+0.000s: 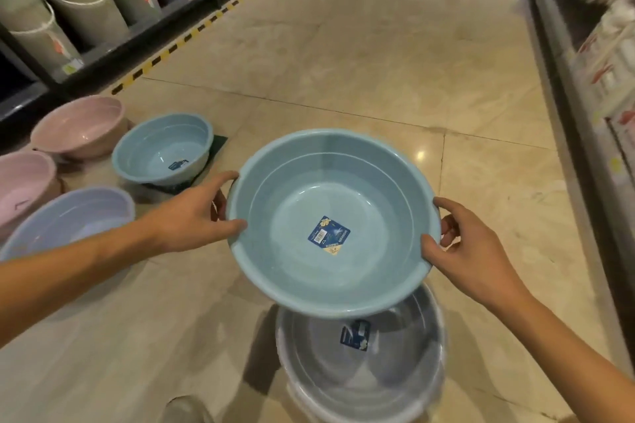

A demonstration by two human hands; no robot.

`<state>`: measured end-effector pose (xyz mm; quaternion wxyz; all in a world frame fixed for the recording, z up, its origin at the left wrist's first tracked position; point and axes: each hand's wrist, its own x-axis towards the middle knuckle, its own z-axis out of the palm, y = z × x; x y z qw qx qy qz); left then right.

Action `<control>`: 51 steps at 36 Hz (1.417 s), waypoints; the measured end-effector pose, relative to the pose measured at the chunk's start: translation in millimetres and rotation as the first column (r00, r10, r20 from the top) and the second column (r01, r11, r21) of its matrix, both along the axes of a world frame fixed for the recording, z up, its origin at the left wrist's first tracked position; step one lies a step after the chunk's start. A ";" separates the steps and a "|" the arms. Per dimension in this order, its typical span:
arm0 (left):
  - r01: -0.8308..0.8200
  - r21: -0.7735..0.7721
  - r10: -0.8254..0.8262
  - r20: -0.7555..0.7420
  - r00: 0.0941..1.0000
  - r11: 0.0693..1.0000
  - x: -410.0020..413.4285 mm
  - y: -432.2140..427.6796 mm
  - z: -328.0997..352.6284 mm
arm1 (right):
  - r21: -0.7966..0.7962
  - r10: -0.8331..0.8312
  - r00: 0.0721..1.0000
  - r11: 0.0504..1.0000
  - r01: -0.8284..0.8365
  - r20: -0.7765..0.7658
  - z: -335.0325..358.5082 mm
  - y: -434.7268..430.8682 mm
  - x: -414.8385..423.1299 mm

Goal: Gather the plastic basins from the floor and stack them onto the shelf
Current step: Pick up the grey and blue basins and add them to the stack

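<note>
A large light-blue basin (295,268) with a dark-blue label inside hangs above the floor, held at both sides. My left hand (192,216) grips its left rim, thumb over the edge. My right hand (460,244) grips the right rim the same way. Directly beneath it a grey-lilac basin (371,374) rests on the floor. On the floor at the left are a smaller blue basin (161,151), a pink basin (79,124), a second pink basin (24,182) and a lilac basin (65,220).
A dark shelf (113,45) with grey-green buckets (82,7) runs along the left behind yellow-black floor tape (192,34). Another shelf of packaged goods (604,79) lines the right. Beige tiled aisle floor (343,62) stretches ahead. A shoe tip (185,410) shows at the bottom.
</note>
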<state>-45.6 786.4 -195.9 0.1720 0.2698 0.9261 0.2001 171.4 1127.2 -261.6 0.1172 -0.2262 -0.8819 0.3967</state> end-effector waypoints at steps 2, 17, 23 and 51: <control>0.004 0.017 -0.004 0.010 1.000 1.000 19.3 -2.2 -9.9 | 0.009 -0.004 1.000 1.000 0.004 0.015 -5.4 -3.1 20.9; -0.017 0.137 0.016 0.009 1.000 0.990 89.4 4.7 -67.9 | 0.096 -0.035 0.989 0.995 0.021 0.147 -30.5 2.8 87.4; -0.001 0.094 -0.004 0.052 0.999 0.996 123.4 -7.4 -96.5 | 0.073 -0.025 0.985 0.997 0.012 0.171 -51.7 -15.8 116.2; -0.008 -0.115 0.020 0.105 0.994 0.993 153.0 -5.5 -186.9 | 0.024 -0.025 0.945 1.000 0.018 0.325 -164.6 -30.1 139.9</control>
